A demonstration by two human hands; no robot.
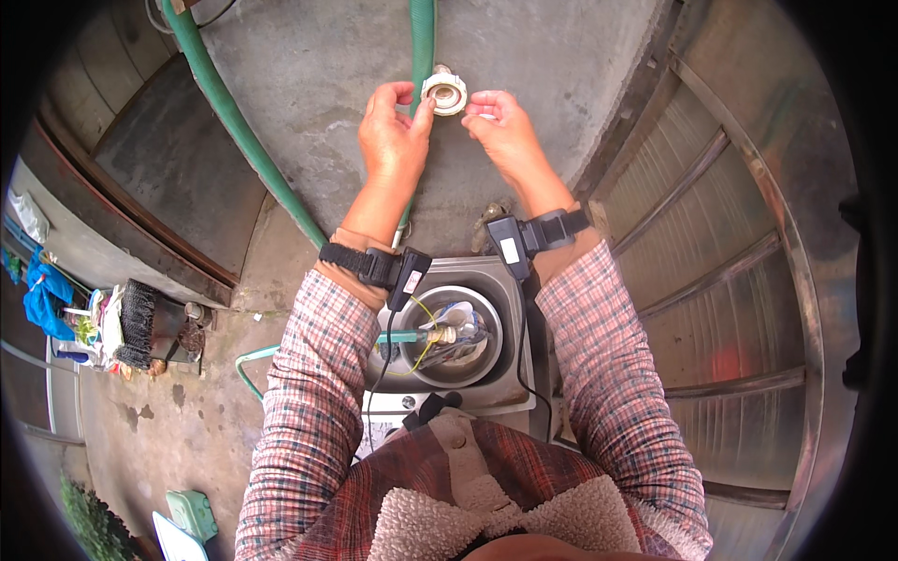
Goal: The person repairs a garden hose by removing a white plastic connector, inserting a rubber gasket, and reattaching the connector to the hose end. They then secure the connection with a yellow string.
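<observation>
A white ribbed ring fitting [456,94] with a round opening sits against the grey wall, by a metal pipe end [441,70]. My left hand [397,140] is left of it, thumb touching its rim and curled fingers apart from the thumb. On the right side, my right hand [508,136] pinches a small white piece [486,116] between thumb and fingers, close to the fitting; its kind is too small to tell. A green hose [423,42] runs down the wall behind my left hand.
Below my arms stands a metal sink [513,280] with a round metal bowl [494,360] in it. A hose with a brass-coloured connector [441,335] lies over the bowl. Another thick green hose [224,117] hangs left. A black brush [138,323] and metal-framed panels [711,252] flank the area.
</observation>
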